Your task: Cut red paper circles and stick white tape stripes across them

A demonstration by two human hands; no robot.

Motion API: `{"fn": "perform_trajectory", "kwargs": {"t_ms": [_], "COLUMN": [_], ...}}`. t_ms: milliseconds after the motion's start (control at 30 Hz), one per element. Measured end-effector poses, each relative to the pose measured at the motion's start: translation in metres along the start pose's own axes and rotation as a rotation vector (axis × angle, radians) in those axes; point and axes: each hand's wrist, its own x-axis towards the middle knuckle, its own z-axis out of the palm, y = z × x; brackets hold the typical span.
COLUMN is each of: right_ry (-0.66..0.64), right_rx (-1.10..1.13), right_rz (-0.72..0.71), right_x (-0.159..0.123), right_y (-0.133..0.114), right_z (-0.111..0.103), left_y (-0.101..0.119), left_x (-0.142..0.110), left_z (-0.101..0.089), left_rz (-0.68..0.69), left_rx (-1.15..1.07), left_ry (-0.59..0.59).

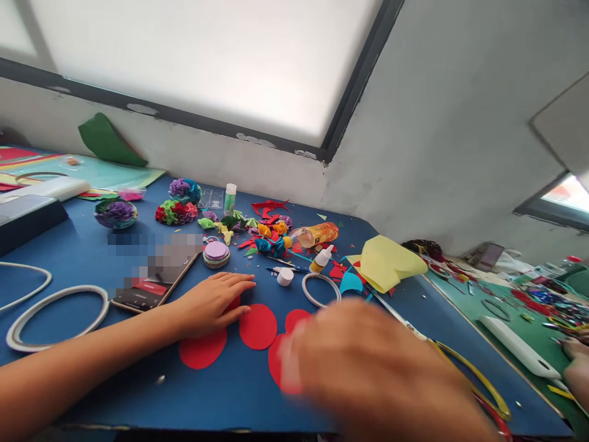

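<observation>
Lying on the table (115,396): red discs (258,326), apparently cut, none seen folded; some are partly covered by the open left hand (212,307). Right hand (368,359): apart, blurred, grip cannot be told.

1. Upper left: dark green sheet (109,141) against the wall (453,116).
2. Left of centre: phone (168,270) flat on the blue tabletop (110,393).
3. Near centre: bottle (317,235) lying on its side.
4. Lower right: long white object (518,345) on the green tabletop (478,294).
5. Top: bright window (207,55).
</observation>
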Motion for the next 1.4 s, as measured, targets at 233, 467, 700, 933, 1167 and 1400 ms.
{"fn": "perform_trajectory", "kwargs": {"t_ms": [233,467,700,933,1167,1400], "right_ry": [-0.598,-0.533,-0.065,0.122,0.052,0.058], "right_rx": [-0.111,-0.063,0.266,0.274,0.303,0.340], "right_rz": [0.487,0.457,-0.080,-0.214,-0.186,-0.186], "right_x": [0.010,0.002,0.015,0.014,0.005,0.006], "right_y": [0.091,0.066,0.010,0.010,0.010,0.014], "right_z": [0.064,0.042,0.042,0.101,0.108,0.110], "left_y": [0.003,0.012,0.030,0.034,0.032,0.031], "left_x": [-0.003,-0.009,-0.019,-0.017,-0.012,-0.012], "left_z": [-0.004,-0.007,-0.013,-0.011,-0.012,-0.013], "left_rz": [-0.040,0.001,0.172,0.135,0.103,0.045], "left_rx": [-0.069,-0.258,-0.536,-0.533,-0.578,-0.632], "left_ry": [0.095,0.295,0.554,0.622,0.492,0.441]}}
